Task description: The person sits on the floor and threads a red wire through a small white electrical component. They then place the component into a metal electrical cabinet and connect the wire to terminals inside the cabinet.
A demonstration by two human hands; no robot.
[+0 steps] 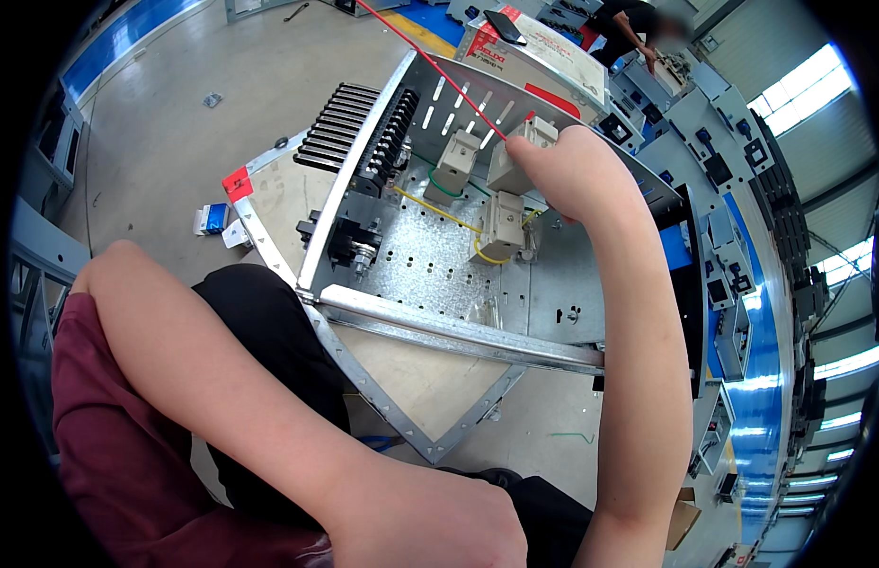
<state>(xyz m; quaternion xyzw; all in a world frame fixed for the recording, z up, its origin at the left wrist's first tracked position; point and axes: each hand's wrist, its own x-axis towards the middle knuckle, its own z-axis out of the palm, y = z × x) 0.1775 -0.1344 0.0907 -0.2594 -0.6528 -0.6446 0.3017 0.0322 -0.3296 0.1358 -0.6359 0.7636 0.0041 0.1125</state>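
Observation:
My right hand [558, 170] is closed at a beige block-shaped part inside a grey metal cabinet, its thumb pressed on the end of a long red wire [439, 71]. The wire runs taut up and left over the cabinet wall. The block [508, 170] under this hand is partly covered by it. Beside it are two more beige blocks: one [455, 163] with a green wire, another [503, 225] with a yellow wire [439, 210]. Low in the view, over my lap, my left hand [435, 521] shows only its back; its fingers are hidden.
The cabinet [430, 322] lies on a wooden board [392, 369] with metal edging. A black terminal row [387, 142] with dark fins lines its left side. Behind stands a carton [543, 62] with a phone [505, 27] on top. Another person [629, 28] works at the far right.

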